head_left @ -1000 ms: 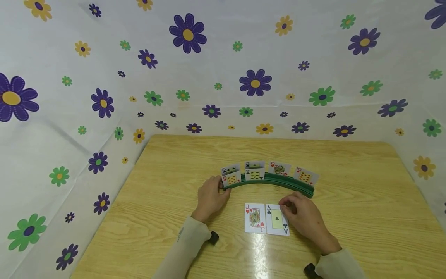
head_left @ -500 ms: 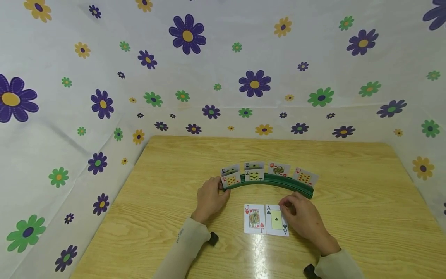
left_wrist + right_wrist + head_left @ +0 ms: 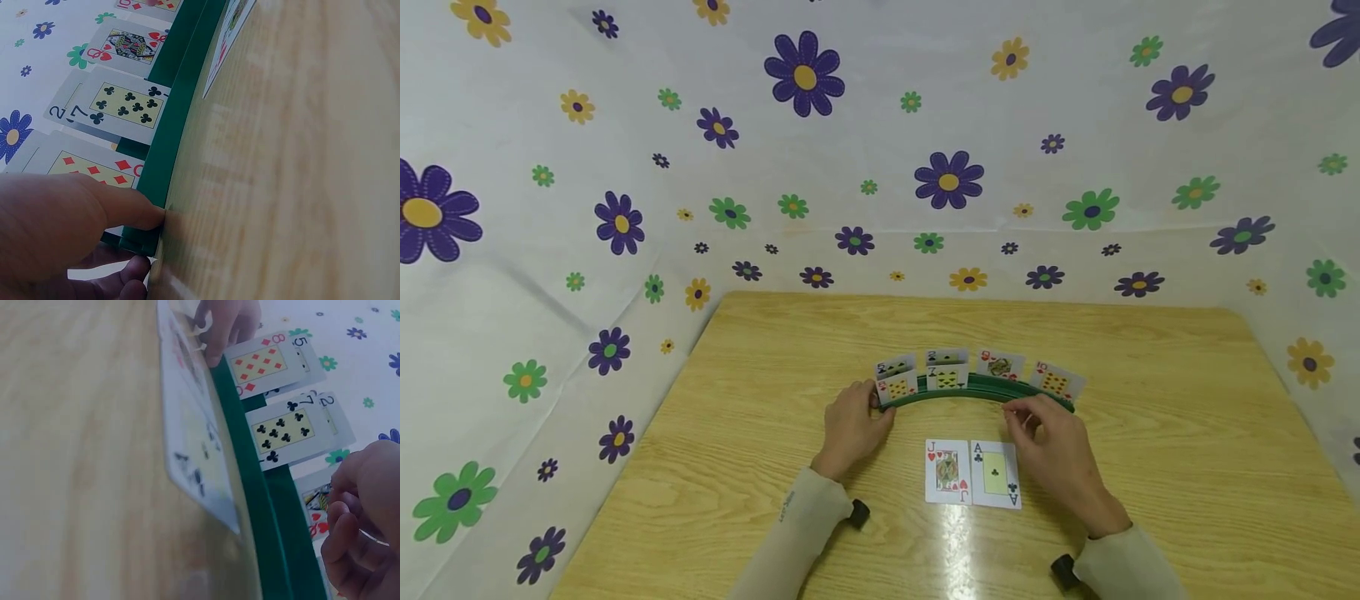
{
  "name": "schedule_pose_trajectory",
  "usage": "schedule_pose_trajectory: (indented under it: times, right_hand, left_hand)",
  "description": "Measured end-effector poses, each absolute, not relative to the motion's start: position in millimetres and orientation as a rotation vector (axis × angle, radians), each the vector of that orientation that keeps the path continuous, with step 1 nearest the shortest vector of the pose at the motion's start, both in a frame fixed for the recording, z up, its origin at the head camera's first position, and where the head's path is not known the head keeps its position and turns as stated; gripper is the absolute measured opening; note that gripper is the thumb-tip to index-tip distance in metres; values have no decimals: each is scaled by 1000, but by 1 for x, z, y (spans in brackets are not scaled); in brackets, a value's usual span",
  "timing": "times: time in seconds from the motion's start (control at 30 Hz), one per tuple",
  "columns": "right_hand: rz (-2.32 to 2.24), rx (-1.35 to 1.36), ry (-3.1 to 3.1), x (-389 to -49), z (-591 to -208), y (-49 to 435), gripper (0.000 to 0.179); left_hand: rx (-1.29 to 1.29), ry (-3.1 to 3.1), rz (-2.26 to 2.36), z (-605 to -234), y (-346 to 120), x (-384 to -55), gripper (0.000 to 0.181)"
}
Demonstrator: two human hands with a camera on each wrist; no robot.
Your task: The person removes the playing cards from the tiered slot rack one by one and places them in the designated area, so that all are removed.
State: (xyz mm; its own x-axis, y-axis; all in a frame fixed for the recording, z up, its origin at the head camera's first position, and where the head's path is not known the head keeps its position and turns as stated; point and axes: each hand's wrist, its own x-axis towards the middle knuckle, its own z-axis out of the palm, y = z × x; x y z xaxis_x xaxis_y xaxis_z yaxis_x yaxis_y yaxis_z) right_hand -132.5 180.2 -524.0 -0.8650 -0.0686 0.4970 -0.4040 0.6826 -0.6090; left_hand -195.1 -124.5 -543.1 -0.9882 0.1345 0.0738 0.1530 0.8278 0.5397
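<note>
A curved green card holder (image 3: 996, 387) stands on the table with playing cards upright in it. My left hand (image 3: 852, 422) pinches its left end, thumb on the front, beside the eight of diamonds (image 3: 257, 364). Loosely curled, my right hand (image 3: 1060, 446) hovers before the holder's right part, fingertips close together; I see nothing in them. In the right wrist view that hand (image 3: 369, 519) covers part of the queen of hearts (image 3: 128, 47). The jack of hearts (image 3: 947, 471) and ace of clubs (image 3: 995, 472) lie face up side by side, nearer me.
The seven of clubs (image 3: 947, 377) overlaps a two (image 3: 946, 356) in the holder. A five (image 3: 895, 365) stands behind the eight, and the ten of diamonds (image 3: 1054, 379) at the right end. A flower-printed sheet (image 3: 880, 150) rises behind the wooden table (image 3: 760, 367).
My right hand has moved away from the ace's upper right corner, forward to the front of the holder. The left hand and the cards have stayed in place.
</note>
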Motion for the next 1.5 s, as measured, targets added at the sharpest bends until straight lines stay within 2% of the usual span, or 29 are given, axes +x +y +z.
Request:
schedule_pose_trajectory:
  times: [0.43,0.7,1.07,1.5]
  right_hand:
    - [804,436,-2411,-156,-508,156,14]
    - [834,418,-2493,-167,-502,145,37]
    - [803,460,-2515,-173,-514,132,39]
    - [833,447,-2488,-173,-512,128,12]
  left_hand:
    - [-237,-2970,-869,-544,-126,-195,25]
    - [-230,-2970,-878,-544,-126,-194,24]
    - [-243,-2967,-861,-540,-123,-193,22]
    - [-249,-2966,-855,-538,-124,-194,21]
